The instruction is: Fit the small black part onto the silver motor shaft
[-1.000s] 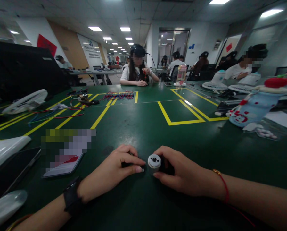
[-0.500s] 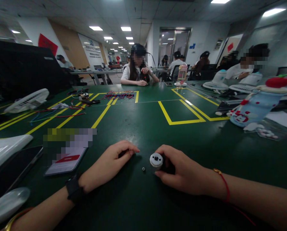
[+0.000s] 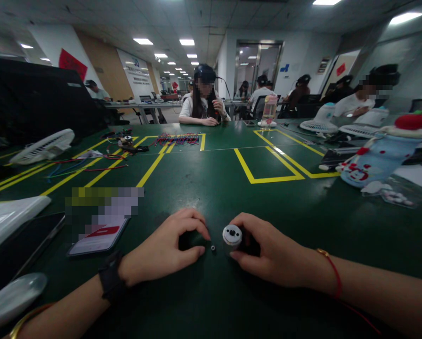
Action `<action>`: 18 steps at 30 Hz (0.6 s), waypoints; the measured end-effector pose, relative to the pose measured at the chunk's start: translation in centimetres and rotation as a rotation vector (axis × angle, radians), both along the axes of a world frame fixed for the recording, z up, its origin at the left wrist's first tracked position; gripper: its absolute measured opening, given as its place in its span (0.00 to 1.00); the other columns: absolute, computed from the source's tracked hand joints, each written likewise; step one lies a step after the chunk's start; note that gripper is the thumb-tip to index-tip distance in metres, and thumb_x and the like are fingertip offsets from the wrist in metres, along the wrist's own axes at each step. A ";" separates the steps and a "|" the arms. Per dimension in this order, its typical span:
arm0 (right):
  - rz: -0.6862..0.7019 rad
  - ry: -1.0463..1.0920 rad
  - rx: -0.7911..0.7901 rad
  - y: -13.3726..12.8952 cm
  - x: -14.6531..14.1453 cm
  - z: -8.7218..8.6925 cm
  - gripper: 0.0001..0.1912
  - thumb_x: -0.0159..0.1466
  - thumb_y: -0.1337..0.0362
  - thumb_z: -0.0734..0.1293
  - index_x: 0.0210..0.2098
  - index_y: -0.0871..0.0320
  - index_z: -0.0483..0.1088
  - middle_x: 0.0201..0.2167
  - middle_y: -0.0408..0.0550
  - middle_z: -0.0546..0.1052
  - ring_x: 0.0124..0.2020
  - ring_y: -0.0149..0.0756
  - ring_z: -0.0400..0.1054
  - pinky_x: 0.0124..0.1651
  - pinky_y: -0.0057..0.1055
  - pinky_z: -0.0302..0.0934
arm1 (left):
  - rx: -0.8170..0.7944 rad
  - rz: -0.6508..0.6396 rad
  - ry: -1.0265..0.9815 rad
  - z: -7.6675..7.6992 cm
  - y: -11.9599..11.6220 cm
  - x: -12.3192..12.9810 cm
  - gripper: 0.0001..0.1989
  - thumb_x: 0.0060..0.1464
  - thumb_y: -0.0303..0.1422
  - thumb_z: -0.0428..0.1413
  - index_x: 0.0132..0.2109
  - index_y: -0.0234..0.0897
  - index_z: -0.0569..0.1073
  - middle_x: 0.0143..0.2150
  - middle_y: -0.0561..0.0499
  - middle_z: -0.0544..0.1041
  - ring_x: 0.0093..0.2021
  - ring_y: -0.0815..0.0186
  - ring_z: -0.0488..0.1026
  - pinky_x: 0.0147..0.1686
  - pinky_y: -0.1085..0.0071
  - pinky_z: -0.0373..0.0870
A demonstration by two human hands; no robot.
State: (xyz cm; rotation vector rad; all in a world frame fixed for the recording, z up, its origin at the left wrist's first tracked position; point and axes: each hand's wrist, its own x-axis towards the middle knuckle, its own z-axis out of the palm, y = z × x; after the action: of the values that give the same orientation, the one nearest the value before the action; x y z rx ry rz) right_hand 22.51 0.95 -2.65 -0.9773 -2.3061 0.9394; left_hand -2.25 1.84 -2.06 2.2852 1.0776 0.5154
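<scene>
Left hand (image 3: 166, 244) empty, half-curled beside tiny ring (image 3: 213, 248); right hand (image 3: 269, 249) around silver cylinder (image 3: 232, 238).

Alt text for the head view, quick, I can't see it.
Right hand grips a silver-topped cylinder; the open left hand is beside a tiny ring-shaped part on the green table. Another person sits at the far side.

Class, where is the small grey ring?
Head view, lower centre: the ring lies on the green table, between the left hand and the silver metal cylinder in the right hand.
</scene>
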 end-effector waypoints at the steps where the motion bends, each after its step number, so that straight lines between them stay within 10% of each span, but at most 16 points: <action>1: 0.001 0.000 0.004 0.0 0.0 0.0 0.16 0.58 0.67 0.67 0.45 0.58 0.64 0.39 0.47 0.69 0.34 0.32 0.64 0.36 0.29 0.61 | 0.000 -0.006 0.007 0.1 -0.1 0.1 0.08 0.51 0.27 0.59 0.39 0.42 0.73 0.47 0.52 0.70 0.49 0.60 0.67 0.50 0.63 0.63; 18: 0.018 -0.012 0.013 0.0 -0.2 -0.1 0.17 0.59 0.65 0.68 0.46 0.57 0.64 0.40 0.45 0.69 0.36 0.32 0.63 0.37 0.29 0.60 | 0.025 0.163 -0.242 1.0 -0.8 1.9 0.06 0.59 0.33 0.56 0.42 0.42 0.76 0.42 0.51 0.72 0.42 0.63 0.70 0.42 0.68 0.67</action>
State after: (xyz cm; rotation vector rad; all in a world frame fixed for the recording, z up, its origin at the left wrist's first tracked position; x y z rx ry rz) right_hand 22.34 0.99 -2.73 -0.9602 -2.3321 0.9270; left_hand -0.32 1.06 -1.08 2.1001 1.1448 0.8514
